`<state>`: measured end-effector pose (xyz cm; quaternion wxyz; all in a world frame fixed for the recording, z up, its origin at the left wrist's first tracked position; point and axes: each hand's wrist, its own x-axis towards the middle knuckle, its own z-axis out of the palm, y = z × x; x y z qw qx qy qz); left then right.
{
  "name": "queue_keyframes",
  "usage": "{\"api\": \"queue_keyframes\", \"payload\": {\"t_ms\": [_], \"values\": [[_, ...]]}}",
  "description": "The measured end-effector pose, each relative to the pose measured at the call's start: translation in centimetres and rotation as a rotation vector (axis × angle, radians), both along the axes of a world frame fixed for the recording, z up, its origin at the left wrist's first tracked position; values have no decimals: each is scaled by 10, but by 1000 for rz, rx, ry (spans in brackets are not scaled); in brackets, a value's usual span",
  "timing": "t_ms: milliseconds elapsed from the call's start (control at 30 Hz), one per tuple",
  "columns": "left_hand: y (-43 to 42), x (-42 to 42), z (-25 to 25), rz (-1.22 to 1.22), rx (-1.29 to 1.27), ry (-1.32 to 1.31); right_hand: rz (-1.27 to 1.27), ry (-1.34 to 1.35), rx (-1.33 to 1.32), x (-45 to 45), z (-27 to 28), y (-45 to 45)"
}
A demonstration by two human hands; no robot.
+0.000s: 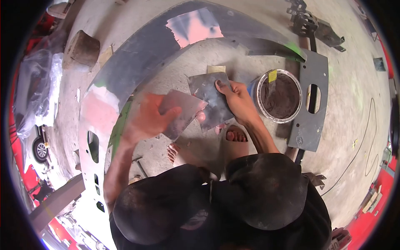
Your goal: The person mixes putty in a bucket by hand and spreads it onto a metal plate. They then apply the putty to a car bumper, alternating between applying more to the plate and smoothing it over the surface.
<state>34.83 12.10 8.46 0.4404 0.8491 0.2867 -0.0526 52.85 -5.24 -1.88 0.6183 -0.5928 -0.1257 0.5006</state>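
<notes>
My left hand (pixel 150 116), slightly blurred, is closed on a flat grey putty spreader (pixel 180 111). Its edge meets a dark, smeared mixing plate (pixel 210 93), which my right hand (pixel 241 102) grips with the thumb on top. Pink putty (pixel 201 116) clings to the spreader's edge and the plate between the two. Around my feet curves a grey car body panel (pixel 146 50), bearing a pink putty patch (pixel 196 27) at the top and a paler one (pixel 100 106) at the left.
To the right stands an open can (pixel 259 98) of dark brown paste, with a yellow-tagged blade (pixel 272 77) in it. The panel's right end (pixel 310 125) lies beside it. A brown block (pixel 83 48) and plastic sheeting (pixel 35 89) are at left; metal brackets (pixel 310 25) are at upper right.
</notes>
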Motion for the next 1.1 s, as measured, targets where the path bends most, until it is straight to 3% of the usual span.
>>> {"api": "queue_keyframes", "payload": {"t_ms": [167,333,467,600,700,767,833,933,967,1033,1100], "values": [[-19,-14,-35,64,-214,-9,-27,37,-150,-9,-28,6],[-39,-33,-68,186,-475,69,40,-152,-256,-20,-49,5],[-43,-49,-69,191,-711,53,41,-215,-155,-19,-59,8],[-40,-42,-15,374,-506,-420,53,-45,-23,-4,-31,10],[-48,-36,-21,65,518,-483,4,161,35,-3,12,16],[-52,-36,-48,-107,742,-647,-5,223,56,-6,18,21],[-55,-35,-69,-125,889,-684,-13,201,83,-7,11,22],[-58,-39,-92,-197,703,-592,-58,402,92,-1,27,17],[-62,-46,-104,-300,750,-445,-75,352,120,0,35,16],[-63,-54,-113,-144,607,-416,-112,249,184,2,48,16],[-51,-39,-80,257,347,-421,-121,227,129,11,40,8]]}}
